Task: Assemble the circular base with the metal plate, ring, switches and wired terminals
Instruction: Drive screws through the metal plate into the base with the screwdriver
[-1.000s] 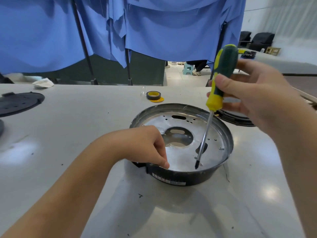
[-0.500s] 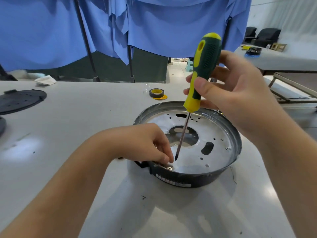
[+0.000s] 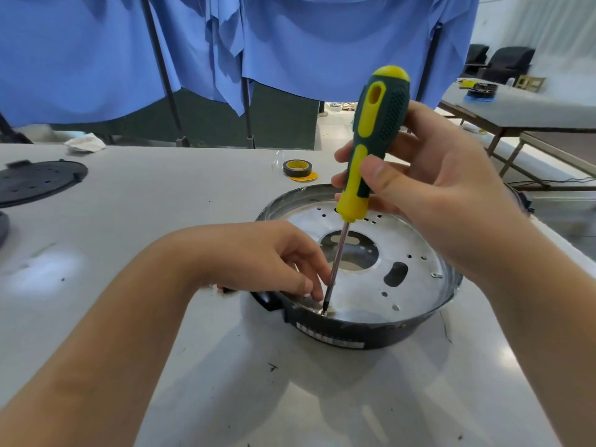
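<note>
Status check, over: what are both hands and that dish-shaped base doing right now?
Right hand grips screwdriver, tip at near rim of metal plate. Left hand steadies the shaft there. Circular base flat on table. Nothing blocking.

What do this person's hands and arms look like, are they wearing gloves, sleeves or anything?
Nothing is worn. The left hand and right hand are bare, with no gloves, rings or watch showing. Both forearms are uncovered as far as the picture reaches, with no sleeve in view.

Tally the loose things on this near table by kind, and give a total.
Screwdriver: 1
Circular base with metal plate: 1
Tape roll: 1
Black perforated disc: 1
Crumpled white cloth: 1
Total: 5
</note>
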Available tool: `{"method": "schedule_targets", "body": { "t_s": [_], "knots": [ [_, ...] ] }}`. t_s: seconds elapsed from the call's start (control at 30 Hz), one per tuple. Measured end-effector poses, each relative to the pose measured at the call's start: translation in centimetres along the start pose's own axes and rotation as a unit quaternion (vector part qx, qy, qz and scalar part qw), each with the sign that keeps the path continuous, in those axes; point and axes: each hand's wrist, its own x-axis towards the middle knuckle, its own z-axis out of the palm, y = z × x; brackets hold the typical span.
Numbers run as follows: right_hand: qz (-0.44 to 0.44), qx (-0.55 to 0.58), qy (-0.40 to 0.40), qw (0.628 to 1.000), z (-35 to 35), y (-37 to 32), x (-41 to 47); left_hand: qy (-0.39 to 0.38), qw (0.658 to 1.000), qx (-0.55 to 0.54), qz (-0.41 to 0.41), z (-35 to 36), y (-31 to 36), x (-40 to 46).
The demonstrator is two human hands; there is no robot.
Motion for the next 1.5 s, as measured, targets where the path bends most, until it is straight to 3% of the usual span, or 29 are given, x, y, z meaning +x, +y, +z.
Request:
{"method": "schedule_targets", "body": {
  "t_s": [0.47, 0.73, 0.93, 1.07, 1.3, 1.5],
  "knots": [
    [-0.035, -0.024, -0.001, 0.999, 0.9, -0.4, -0.3, 0.028, 0.999, 0.002, 0.04, 0.1, 0.7, -0.3],
    [-0.108, -0.175, 0.043, 0.978, 1.5, -0.9, -0.5, 0.093, 0.985, -0.076, 0.121, -0.7, 1.4, -1.5],
    [-0.082, -0.202, 0.094, 0.971, 1.6, -0.3, -0.5, 0.133, 0.974, -0.103, 0.149, -0.1, 2.5, -1.5],
    [-0.087, -0.228, 0.068, 0.967, 2.0, -0.3, -0.7, 0.174, 0.967, -0.086, 0.163, 0.3, 2.9, -1.3],
    [-0.091, -0.24, 0.042, 0.965, 2.3, -0.6, -0.9, 0.173, 0.965, -0.058, 0.19, 0.5, 3.1, -1.4],
    [-0.007, -0.097, -0.051, 0.994, 1.0, -0.6, -0.6, 0.192, 0.966, -0.082, 0.155, 0.1, 2.1, -0.9]
  ]
}}
